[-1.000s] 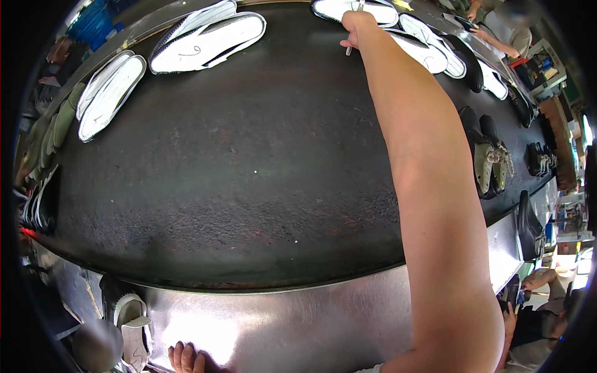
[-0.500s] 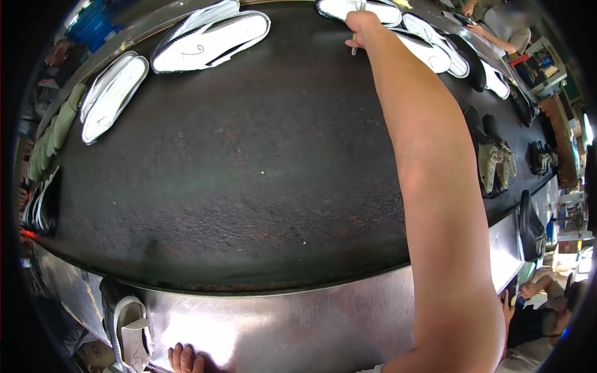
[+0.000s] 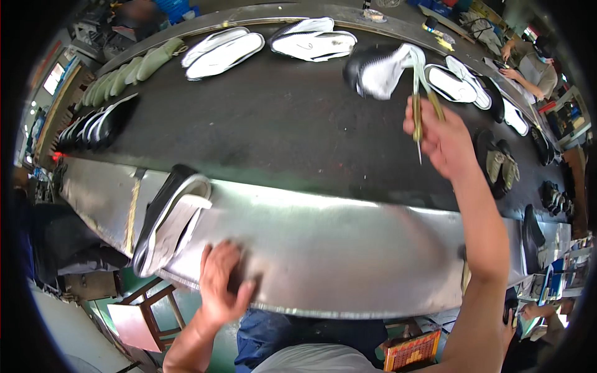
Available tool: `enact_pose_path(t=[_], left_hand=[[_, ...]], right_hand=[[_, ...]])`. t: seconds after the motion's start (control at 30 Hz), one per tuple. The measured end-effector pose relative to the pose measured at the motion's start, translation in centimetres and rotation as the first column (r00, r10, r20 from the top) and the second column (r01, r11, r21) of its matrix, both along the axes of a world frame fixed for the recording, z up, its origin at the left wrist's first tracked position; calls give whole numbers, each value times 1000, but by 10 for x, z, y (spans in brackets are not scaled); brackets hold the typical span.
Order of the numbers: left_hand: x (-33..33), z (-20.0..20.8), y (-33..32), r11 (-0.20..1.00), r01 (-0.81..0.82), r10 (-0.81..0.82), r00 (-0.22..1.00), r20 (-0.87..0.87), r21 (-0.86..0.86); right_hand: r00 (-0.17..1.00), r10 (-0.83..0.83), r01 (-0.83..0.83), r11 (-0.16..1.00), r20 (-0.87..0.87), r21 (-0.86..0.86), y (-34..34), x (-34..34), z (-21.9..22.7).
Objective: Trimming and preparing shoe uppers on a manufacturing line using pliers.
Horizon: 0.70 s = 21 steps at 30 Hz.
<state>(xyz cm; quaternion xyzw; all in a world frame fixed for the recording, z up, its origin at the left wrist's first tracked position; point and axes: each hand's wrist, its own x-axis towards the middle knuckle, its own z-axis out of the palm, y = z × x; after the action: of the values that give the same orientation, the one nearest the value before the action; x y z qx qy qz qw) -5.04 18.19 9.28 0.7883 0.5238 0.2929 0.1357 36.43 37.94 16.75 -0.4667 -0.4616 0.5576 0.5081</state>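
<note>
Head view: left hand (image 3: 221, 283) open on the ledge (image 3: 323, 248), right hand (image 3: 449, 143) closed round a tool (image 3: 417, 119) at the tilted shoe (image 3: 380, 79).

The left hand lies fingers spread by the ledge's near edge, apparently well placed as a steady prop. The tilted shoe is toward the belt's (image 3: 267, 130) far edge, right of centre; blur hides whether the tool grips it. The right hand would probably do best to press both handles evenly and keep the thin spike (image 3: 420, 155) away from the palm. Counted left to right: several black shoes (image 3: 115, 121) near the belt's left end and several green shoes (image 3: 152, 62) behind, too overlapped to number; one ledge shoe (image 3: 168, 233); two white pairs (image 3: 227, 59) along the far edge; one tilted shoe; one tool; one green-black pair (image 3: 494, 163) toward the belt's right end.
</note>
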Motion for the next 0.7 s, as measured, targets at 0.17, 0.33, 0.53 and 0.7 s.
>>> enact_pose_path(t=[0.17, 0.33, 0.53, 0.7], left_hand=[[12, 11, -36, 947, 176, 121, 581, 805, -270], [46, 33, -116, 638, 663, 367, 186, 912, -392], [75, -19, -149, 268, 838, 375, 364, 853, -475], [128, -94, -157, 35, 606, -213, 782, 586, -795]], right_hand=[[972, 233, -233, 972, 8, -25, -212, -35, 49], [909, 371, -353, 927, 190, -125, -386, -58, 59], [638, 387, -472, 880, 665, -59, -510, -76, -2], [410, 399, -424, 879, 820, -216, -551, -88, -102]])
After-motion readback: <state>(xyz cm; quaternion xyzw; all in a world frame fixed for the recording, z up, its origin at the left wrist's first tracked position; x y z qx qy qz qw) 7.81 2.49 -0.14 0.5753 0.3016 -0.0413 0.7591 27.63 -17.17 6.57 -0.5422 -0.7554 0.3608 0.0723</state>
